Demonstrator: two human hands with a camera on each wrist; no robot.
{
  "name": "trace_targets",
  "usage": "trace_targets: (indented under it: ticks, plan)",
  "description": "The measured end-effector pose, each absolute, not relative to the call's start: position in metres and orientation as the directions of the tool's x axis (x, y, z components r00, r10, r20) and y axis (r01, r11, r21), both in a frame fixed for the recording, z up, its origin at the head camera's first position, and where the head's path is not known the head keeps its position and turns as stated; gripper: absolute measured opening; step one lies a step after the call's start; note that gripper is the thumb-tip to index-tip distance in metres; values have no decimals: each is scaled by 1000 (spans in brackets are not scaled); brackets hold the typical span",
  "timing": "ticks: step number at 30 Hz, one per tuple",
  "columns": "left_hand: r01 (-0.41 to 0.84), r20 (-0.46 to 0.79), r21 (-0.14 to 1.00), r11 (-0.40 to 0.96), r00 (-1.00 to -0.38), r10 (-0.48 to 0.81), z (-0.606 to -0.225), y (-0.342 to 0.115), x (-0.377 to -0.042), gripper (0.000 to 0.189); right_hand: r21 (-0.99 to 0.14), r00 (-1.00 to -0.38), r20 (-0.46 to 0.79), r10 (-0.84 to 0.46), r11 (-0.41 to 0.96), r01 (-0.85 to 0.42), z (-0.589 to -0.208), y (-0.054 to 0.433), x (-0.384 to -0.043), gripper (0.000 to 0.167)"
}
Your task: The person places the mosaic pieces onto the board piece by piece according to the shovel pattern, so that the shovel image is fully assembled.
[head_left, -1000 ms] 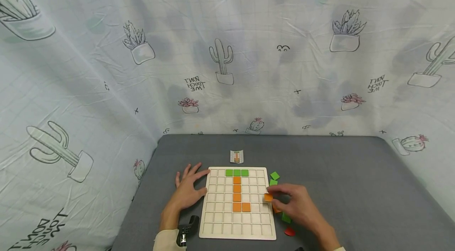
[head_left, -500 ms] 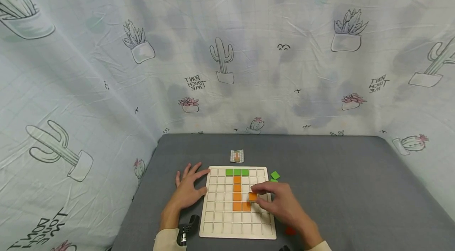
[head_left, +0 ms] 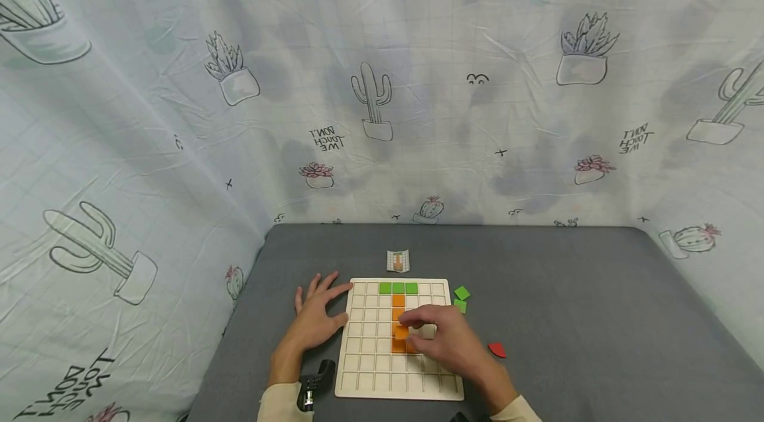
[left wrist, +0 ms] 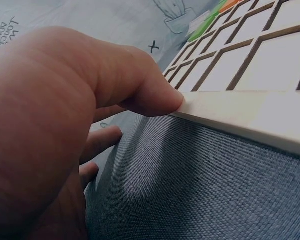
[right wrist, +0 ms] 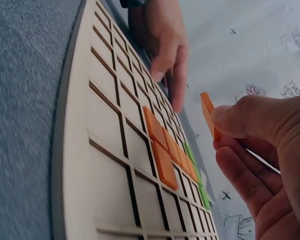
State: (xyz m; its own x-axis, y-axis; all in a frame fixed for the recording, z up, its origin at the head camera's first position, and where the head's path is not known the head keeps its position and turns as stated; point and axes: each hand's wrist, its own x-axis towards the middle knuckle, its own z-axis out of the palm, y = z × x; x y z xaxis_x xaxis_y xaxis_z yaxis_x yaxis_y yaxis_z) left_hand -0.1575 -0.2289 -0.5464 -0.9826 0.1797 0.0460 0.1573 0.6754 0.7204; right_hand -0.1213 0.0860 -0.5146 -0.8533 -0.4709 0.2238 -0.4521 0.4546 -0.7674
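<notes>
Saw right hand (head_left: 446, 334) shifted leftward since the earlier frame, pinching orange tile (head_left: 402, 332) above seated tiles (head_left: 398, 301) on grid board (head_left: 367, 363). Found left hand (head_left: 315, 321) spread, empty, touching the board's edge. Judged jarring of seated tiles possible from tilted lowering.

Could not make out fine detail on the small card (head_left: 398, 261) ahead of the left hand (head_left: 318, 324): too small. Missed some cells of the gridded board (head_left: 365, 348), hidden behind the right hand (head_left: 446, 337). Saw the right sleeve (head_left: 516, 410) below that hand cut by the bottom edge.
</notes>
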Motion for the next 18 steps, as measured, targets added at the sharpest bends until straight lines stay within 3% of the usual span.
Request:
trace_targets:
  ticks: [18]
  plan:
    - [161,50,706,690,-983,179,-549,-230,-161,61,-781,-796,234,-558,380,-496,-531,56,-122,26]
